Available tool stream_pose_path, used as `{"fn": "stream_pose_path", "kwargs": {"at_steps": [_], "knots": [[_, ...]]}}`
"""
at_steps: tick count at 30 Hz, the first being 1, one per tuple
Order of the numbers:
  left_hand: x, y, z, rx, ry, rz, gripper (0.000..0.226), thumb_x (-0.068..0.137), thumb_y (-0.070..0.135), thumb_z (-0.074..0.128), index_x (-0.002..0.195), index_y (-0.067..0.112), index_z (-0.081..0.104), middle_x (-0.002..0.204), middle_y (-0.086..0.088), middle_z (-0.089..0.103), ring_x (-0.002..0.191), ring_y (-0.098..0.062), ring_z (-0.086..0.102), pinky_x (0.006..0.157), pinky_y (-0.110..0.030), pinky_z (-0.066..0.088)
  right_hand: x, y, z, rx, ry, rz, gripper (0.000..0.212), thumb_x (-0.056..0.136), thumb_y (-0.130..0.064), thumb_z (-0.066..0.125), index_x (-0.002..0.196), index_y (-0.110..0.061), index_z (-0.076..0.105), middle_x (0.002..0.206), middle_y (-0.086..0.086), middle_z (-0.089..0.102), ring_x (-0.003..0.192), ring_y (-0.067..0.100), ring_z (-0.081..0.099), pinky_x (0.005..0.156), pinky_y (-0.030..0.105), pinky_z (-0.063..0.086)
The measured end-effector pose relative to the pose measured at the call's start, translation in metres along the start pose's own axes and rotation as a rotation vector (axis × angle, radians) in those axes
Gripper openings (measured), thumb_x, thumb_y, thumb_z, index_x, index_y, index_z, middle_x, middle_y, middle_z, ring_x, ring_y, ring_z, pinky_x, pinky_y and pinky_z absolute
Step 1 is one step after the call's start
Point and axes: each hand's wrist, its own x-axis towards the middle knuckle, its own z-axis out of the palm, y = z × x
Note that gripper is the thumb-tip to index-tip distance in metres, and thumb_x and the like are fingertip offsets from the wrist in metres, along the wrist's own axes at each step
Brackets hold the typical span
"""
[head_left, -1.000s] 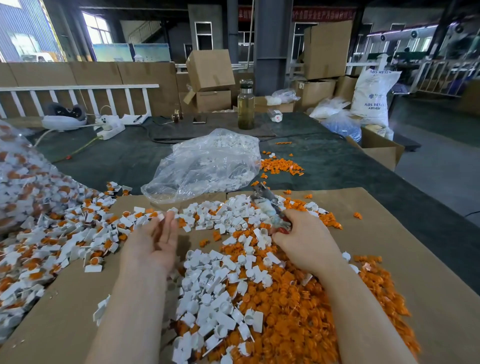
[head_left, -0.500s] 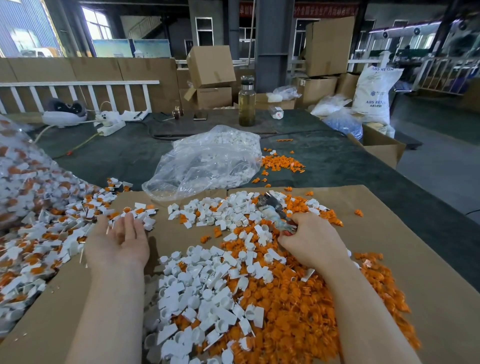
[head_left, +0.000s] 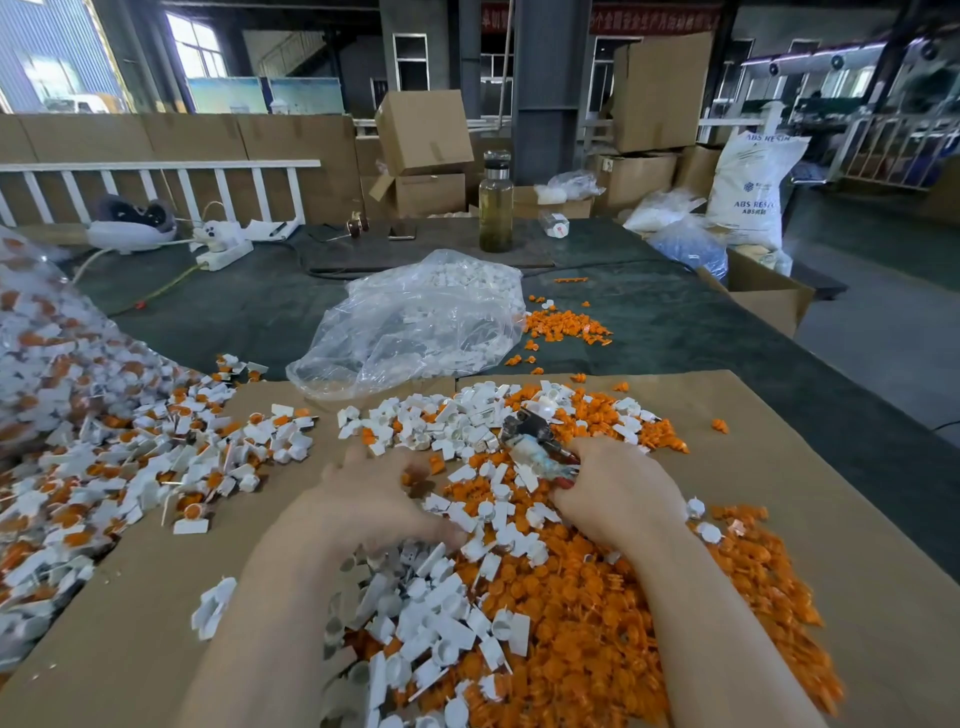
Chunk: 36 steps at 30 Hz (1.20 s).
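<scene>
A long table (head_left: 675, 332) under a dark green cover fills most of the view, and a brown cardboard sheet (head_left: 779, 467) lies over its near end. Across the middle and the near right of that sheet spreads the main heap: orange pieces (head_left: 597, 597) massed toward the near right edge, with white pieces (head_left: 441, 623) scattered over them and banked along the heap's left side and far end. Toward the sheet's left edge lies a second spread of joined white-and-orange parts (head_left: 130, 467), running up to a bulging clear sack (head_left: 36, 353) of the same parts at the table's left edge. Just beyond the sheet's far edge a crumpled clear bag (head_left: 415, 322) holding white parts rests on the green cover, with a small orange scatter (head_left: 566, 327) just to its right. Farther back, near the table's far edge, a glass bottle (head_left: 495, 202) stands upright.

Both hands are down in the main heap. The right hand (head_left: 618, 493) is clenched around the red handles of a small plier-like tool (head_left: 535, 447) whose metal head points away toward the heap's far end. The left hand (head_left: 369, 499) lies palm down on the heap's left side, fingers curled into the loose pieces — whether they have caught one I cannot tell.
</scene>
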Motion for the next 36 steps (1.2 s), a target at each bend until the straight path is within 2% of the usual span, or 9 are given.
{"fn": "stream_pose_path", "kwargs": {"at_steps": [4, 9, 13, 18, 22, 25, 27, 31, 36], "knots": [[0.001, -0.003, 0.0, 0.021, -0.047, 0.04, 0.076, 0.065, 0.058, 0.084, 0.131, 0.044, 0.048, 0.14, -0.005, 0.036, 0.128, -0.03, 0.043, 0.105, -0.047, 0.045, 0.002, -0.002, 0.002, 0.024, -0.022, 0.018, 0.029, 0.085, -0.035, 0.062, 0.114, -0.031, 0.058, 0.094, -0.009, 0.059, 0.08, 0.012, 0.059, 0.061, 0.029, 0.054], [0.011, 0.002, 0.008, -0.047, -0.027, 0.128, 0.067, 0.073, 0.042, 0.084, 0.132, 0.033, 0.053, 0.131, 0.0, 0.051, 0.105, -0.017, 0.057, 0.078, -0.028, 0.052, 0.002, -0.002, 0.005, 0.009, 0.01, 0.016, 0.015, 0.085, -0.033, 0.061, 0.099, -0.029, 0.057, 0.082, -0.01, 0.056, 0.07, 0.007, 0.054, 0.053, 0.024, 0.047], [0.019, 0.005, 0.02, -0.112, 0.088, 0.187, 0.06, 0.078, 0.035, 0.082, 0.131, 0.03, 0.054, 0.124, -0.002, 0.051, 0.088, -0.013, 0.066, 0.078, -0.031, 0.06, -0.002, -0.004, 0.001, 0.056, 0.049, 0.02, 0.012, 0.083, -0.032, 0.059, 0.092, -0.03, 0.051, 0.079, -0.011, 0.054, 0.07, 0.008, 0.052, 0.053, 0.026, 0.046], [0.024, 0.015, 0.036, -0.217, 0.212, 0.285, 0.063, 0.072, 0.034, 0.087, 0.127, 0.034, 0.056, 0.127, 0.002, 0.05, 0.095, -0.009, 0.057, 0.072, -0.018, 0.043, -0.003, -0.004, -0.003, 0.176, 0.138, 0.009, 0.007, 0.081, -0.029, 0.057, 0.083, -0.029, 0.05, 0.076, -0.01, 0.055, 0.072, 0.01, 0.054, 0.055, 0.028, 0.048], [0.023, 0.02, 0.039, -0.29, 0.247, 0.361, 0.053, 0.073, 0.034, 0.086, 0.118, 0.042, 0.06, 0.124, 0.012, 0.054, 0.1, -0.006, 0.054, 0.073, -0.018, 0.04, -0.003, -0.005, -0.006, 0.355, 0.147, -0.022, 0.014, 0.084, -0.036, 0.062, 0.081, -0.024, 0.055, 0.075, -0.006, 0.06, 0.069, 0.012, 0.056, 0.058, 0.032, 0.049], [0.02, 0.022, 0.038, -0.433, 0.274, 0.406, 0.038, 0.079, 0.029, 0.081, 0.106, 0.048, 0.063, 0.113, 0.023, 0.061, 0.087, 0.006, 0.06, 0.072, -0.02, 0.048, -0.003, -0.004, -0.01, 0.571, 0.116, -0.051, 0.017, 0.081, -0.03, 0.069, 0.081, -0.016, 0.06, 0.07, -0.002, 0.063, 0.066, 0.016, 0.059, 0.058, 0.033, 0.046], [0.019, 0.024, 0.039, -0.494, 0.32, 0.418, 0.03, 0.083, 0.029, 0.078, 0.102, 0.048, 0.066, 0.104, 0.026, 0.063, 0.09, 0.009, 0.06, 0.075, -0.02, 0.05, -0.003, -0.005, -0.011, 0.658, 0.083, -0.071, 0.016, 0.08, -0.028, 0.072, 0.081, -0.015, 0.063, 0.068, -0.002, 0.064, 0.063, 0.014, 0.06, 0.057, 0.031, 0.046], [0.017, 0.03, 0.038, -0.645, 0.378, 0.442, 0.018, 0.086, 0.025, 0.076, 0.092, 0.042, 0.074, 0.088, 0.029, 0.07, 0.084, 0.009, 0.065, 0.067, -0.01, 0.046, -0.005, -0.008, -0.011, 0.818, -0.002, -0.103, 0.009, 0.079, -0.025, 0.074, 0.078, -0.02, 0.066, 0.059, -0.01, 0.063, 0.053, 0.007, 0.059, 0.047, 0.02, 0.046], [0.013, 0.035, 0.036, -0.709, 0.36, 0.432, 0.014, 0.088, 0.021, 0.074, 0.082, 0.033, 0.076, 0.08, 0.023, 0.072, 0.074, 0.006, 0.064, 0.059, -0.003, 0.042, -0.008, -0.013, -0.011, 0.916, -0.002, -0.114, 0.009, 0.078, -0.023, 0.074, 0.079, -0.016, 0.069, 0.066, 0.0, 0.065, 0.06, 0.006, 0.059, 0.059, 0.028, 0.047]]}}
